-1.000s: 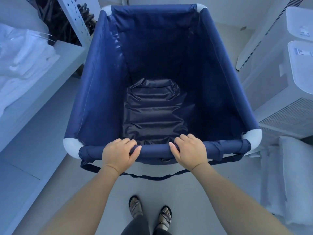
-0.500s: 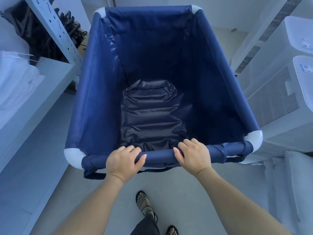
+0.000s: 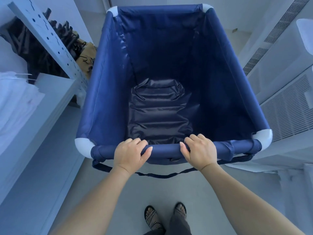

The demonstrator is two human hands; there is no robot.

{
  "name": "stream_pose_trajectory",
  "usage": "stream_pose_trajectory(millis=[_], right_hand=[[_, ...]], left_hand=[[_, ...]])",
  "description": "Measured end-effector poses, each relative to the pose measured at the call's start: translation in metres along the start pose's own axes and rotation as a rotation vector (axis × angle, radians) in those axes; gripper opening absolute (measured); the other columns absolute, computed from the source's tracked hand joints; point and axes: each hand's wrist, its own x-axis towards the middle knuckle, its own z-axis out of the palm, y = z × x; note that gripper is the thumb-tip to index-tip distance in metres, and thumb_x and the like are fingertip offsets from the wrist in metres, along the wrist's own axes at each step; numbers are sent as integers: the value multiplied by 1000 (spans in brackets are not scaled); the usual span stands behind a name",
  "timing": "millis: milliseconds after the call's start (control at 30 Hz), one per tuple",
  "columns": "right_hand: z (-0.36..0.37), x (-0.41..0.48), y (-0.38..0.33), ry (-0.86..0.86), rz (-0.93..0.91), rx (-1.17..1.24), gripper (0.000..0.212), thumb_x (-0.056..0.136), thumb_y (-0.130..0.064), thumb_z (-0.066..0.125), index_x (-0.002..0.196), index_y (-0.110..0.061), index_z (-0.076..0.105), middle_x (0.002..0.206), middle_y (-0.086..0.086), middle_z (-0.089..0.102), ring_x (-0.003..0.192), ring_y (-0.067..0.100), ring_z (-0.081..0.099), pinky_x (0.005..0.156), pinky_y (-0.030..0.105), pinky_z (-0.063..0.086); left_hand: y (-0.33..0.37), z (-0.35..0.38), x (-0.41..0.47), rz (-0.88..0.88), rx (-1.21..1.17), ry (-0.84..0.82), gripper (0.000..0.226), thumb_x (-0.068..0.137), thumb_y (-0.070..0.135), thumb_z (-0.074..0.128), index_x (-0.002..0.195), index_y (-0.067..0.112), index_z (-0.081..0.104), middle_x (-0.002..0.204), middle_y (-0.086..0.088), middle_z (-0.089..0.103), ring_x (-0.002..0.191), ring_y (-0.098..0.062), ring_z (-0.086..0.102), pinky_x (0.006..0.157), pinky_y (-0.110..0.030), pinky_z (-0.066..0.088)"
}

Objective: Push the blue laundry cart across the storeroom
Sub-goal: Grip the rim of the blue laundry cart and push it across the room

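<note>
The blue laundry cart (image 3: 105, 92) fills the middle of the head view, a deep fabric bin with white corner caps and nothing inside but its wrinkled dark floor. Both of my hands grip its padded near rail. My left hand (image 3: 129, 154) wraps the rail left of centre. My right hand (image 3: 199, 150) wraps it right of centre. A dark strap (image 3: 162, 175) hangs in a loop below the rail. My sandalled feet stand side by side behind the cart.
A white metal shelf unit (image 3: 50, 102) runs close along the cart's left side, holding folded white linen (image 3: 15, 99) and dark hangers (image 3: 42, 48). White vented appliances (image 3: 288, 112) stand close on the right. Pale floor lies beyond the cart's far end.
The cart has rolled forward along the aisle: the shelf and the appliances have slid back past me. My feet have stepped and now stand together. Both hands keep their grip.
</note>
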Motion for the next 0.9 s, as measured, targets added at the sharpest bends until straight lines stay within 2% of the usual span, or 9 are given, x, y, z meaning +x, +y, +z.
stream_pose_trajectory(millis=[233,533,667,800,900], right_hand=[[12,35,4,30,0,-6,42,87,-39,40,55,-14,53,51,1,48,49,22,41,44,29,30],[17,89,10,-46,26,14,44,88,-40,38,56,-14,54,53,0,51,52,23,46,47,29,34],[23,114,16,-83,28,10,39,88,-36,50,57,-14,55,54,1,53,52,23,46,47,31,36],[27,139,19,-66,35,7,44,88,-39,37,56,-13,54,53,1,52,51,24,46,46,31,36],[33,156,20,-82,39,-13,45,88,-39,35,57,-13,55,54,1,53,51,24,47,46,31,35]], left_hand=[[-19,9,38,35,26,10,42,86,44,36,66,18,62,53,4,53,47,-21,48,44,-27,34],[-34,11,94,34,44,-34,48,87,45,32,76,15,67,66,-1,60,55,-25,55,53,-32,46],[-43,15,119,29,42,-47,50,88,47,31,78,15,68,68,-1,60,57,-25,55,55,-33,46],[-54,15,148,59,34,-70,53,84,54,34,76,16,70,64,0,60,54,-25,55,52,-31,43],[-64,17,169,85,-8,-117,51,84,57,39,84,16,70,71,-1,63,63,-26,58,58,-33,41]])
